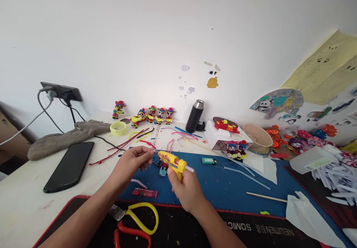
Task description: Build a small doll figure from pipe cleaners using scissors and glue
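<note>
The white tabletop (22, 207) is spreading beneath everything, passing under both the left grip (136, 160) and the right grip (186, 190). A blue mat (212, 186) is lying below the two grips, and a black mat (173, 223) with a red edge is stretching nearer the person than either. A dark smartphone (69, 166) is resting to the left of the left grip, scissors (134, 220) with yellow and red handles are lying on the near side of both grips, and a black bottle (194, 117) is standing beyond the right grip. The right grip is wrapping around a yellow glue gun (170, 161), whose nozzle is pointing toward the left grip. The left grip is pinching narrowly just beside that nozzle; anything between its fingertips is too small to make out. A pink lighter (145, 192) is lying between the grips, nearer the person, and a small light-blue piece (163, 171) is resting near the right grip's thumb.
</note>
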Demonstrator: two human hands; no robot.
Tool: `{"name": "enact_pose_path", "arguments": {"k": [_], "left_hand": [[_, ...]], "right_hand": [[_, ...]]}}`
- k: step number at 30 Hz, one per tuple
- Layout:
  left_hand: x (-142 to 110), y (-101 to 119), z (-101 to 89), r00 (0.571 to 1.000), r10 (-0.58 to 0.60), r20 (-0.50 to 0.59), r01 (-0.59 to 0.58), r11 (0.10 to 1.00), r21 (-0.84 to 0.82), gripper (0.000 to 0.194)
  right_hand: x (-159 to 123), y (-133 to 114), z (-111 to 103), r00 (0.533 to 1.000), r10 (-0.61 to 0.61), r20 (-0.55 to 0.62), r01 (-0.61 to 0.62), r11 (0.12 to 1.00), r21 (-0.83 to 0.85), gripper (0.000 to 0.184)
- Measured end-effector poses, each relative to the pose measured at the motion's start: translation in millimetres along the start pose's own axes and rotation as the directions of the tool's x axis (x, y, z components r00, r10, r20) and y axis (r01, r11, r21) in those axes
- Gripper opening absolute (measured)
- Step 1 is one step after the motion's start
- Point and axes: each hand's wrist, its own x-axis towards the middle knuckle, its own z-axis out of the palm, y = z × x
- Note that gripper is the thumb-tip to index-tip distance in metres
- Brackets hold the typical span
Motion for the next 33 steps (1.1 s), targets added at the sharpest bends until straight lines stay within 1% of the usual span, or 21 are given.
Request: {"name": "enact_pose_path", "arguments": {"k": [9,16,26,33], "left_hand": [[1.9,-3.2,-0.7,1.000,-0.009,0.011,0.009,1.000,0.008,0.046],[0.6,-1.3,-0.4,1.000,-0.012,0.013,0.012,1.000,0.011,0.046],[-0.5,0.8,1.0,1.000,-0.010,0.004,0.010,1.000,0.014,0.043],[0.0,-0.1,0.0,1.000,-0.001,0.013,0.001,1.000,0.027,0.043]], "right_hand": [[-1.7,-2.9,-0.2,1.000,-0.001,-0.018,0.001,1.000,-0.009,0.042],[-1.0,-2.9,0.0,1.000,-0.011,-0.011,0.011,1.000,-0.010,0.039],[-1.9,-3.0,-0.7,1.000,-0.020,0.005,0.020,1.000,-0.006,0.039],[-0.9,-3.0,-0.2,0.999,-0.028,-0.019,0.028,1.000,-0.002,0.036]]}}
